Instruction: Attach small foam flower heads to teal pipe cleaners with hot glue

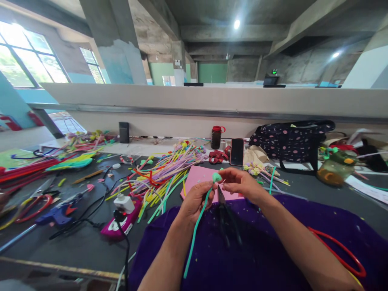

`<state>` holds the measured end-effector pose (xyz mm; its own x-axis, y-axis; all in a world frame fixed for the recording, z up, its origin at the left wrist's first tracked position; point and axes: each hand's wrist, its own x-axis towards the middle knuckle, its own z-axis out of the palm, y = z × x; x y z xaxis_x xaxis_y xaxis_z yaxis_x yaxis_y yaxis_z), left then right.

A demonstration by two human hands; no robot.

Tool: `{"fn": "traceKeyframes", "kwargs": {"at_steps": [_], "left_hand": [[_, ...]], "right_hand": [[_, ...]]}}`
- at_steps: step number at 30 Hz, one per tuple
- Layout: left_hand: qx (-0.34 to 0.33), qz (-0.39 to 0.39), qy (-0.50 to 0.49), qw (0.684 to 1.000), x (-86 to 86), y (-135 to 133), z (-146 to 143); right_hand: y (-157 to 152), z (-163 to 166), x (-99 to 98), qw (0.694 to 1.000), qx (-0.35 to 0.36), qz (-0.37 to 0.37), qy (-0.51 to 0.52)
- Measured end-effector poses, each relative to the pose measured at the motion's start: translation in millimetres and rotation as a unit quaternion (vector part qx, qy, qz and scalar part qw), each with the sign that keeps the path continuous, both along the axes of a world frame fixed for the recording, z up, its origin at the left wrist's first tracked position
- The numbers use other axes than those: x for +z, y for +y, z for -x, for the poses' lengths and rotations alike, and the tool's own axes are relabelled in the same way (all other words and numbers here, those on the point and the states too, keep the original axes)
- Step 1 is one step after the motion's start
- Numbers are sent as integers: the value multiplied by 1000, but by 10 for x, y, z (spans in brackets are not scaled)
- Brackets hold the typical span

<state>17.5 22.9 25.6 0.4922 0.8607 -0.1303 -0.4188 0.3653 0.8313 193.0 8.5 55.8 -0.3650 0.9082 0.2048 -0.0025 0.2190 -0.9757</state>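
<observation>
My left hand (pixel 195 200) is closed around a long teal pipe cleaner (pixel 194 236) whose loose end hangs down over purple fabric (pixel 242 258). At the top of the stem sits a small mint-green coiled ball (pixel 216 177). My right hand (pixel 239 182) pinches at that ball from the right, fingers pressed together. Dark scissors (pixel 226 218) lie on the fabric just below my hands. A pink sheet (pixel 197 178) lies on the table behind my hands.
A pile of coloured pipe cleaners (pixel 163 171) spreads over the dark table (pixel 75 246) to the left. A blue glue gun (pixel 57 214), a pink-white device (pixel 123 216) with cable, a phone (pixel 237 151), a bottle (pixel 216 137) and a dotted bag (pixel 291 143) stand around.
</observation>
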Motion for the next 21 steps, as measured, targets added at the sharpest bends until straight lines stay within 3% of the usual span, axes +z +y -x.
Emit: {"fn": "traceKeyframes", "kwargs": {"at_steps": [8, 14, 21], "left_hand": [[-35, 6, -5, 999, -23, 5, -15], [-73, 56, -57, 994, 10, -3, -13], [0, 8, -23, 1000, 20, -5, 26]], "right_hand": [[16, 44, -36, 1000, -12, 8, 19], [16, 60, -61, 999, -32, 5, 5], [51, 48, -105, 998, -66, 10, 4]]}}
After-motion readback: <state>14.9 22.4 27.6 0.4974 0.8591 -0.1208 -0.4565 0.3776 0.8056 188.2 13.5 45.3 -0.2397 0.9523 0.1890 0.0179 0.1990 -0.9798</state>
